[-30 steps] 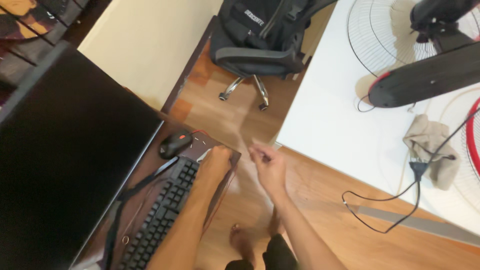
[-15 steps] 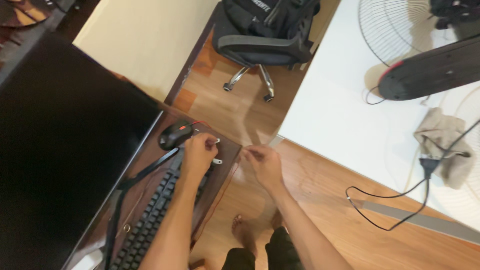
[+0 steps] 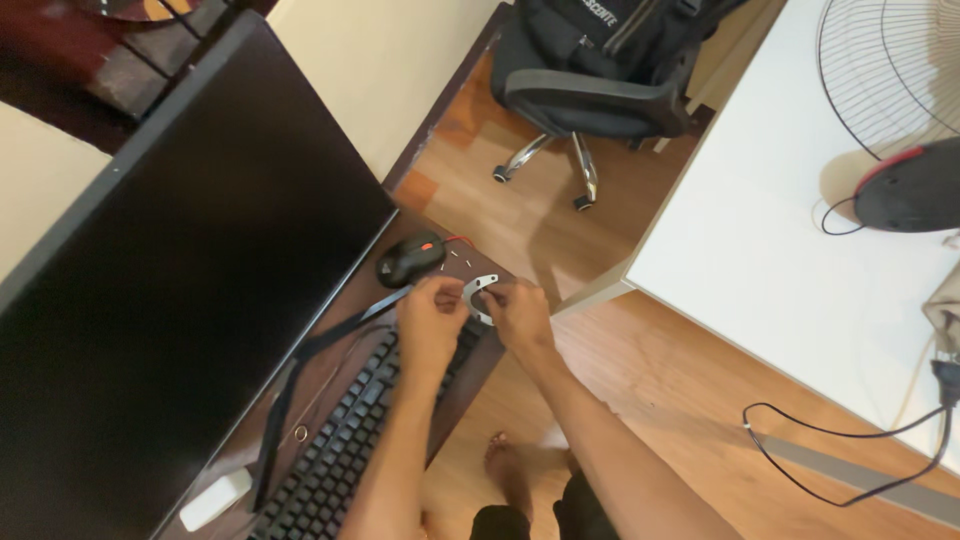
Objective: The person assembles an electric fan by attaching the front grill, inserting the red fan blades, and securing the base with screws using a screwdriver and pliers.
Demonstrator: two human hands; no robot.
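Over the right end of a dark desk (image 3: pixel 470 380), my left hand (image 3: pixel 430 322) and my right hand (image 3: pixel 518 314) meet, and the fingers of both pinch a small curved silver metal bracket (image 3: pixel 481 291) just above the desk top. The bracket sits right of a black mouse (image 3: pixel 410 258) with an orange wheel and beyond the end of a black keyboard (image 3: pixel 345 445). Some tiny pale screws (image 3: pixel 455 254) lie on the desk beside the mouse. My forearms hide part of the keyboard.
A large dark monitor (image 3: pixel 180 260) fills the left. A black strap (image 3: pixel 325 345) and a small white object (image 3: pixel 215 498) lie on the desk. A black office chair (image 3: pixel 590 90) stands behind, with a white table (image 3: pixel 790 240), a fan (image 3: pixel 900 110) and a black cable (image 3: pixel 830 465) on the wood floor at right.
My right hand has come left to the desk corner and joined my left hand at the bracket. The view has tilted down and closer to the desk.
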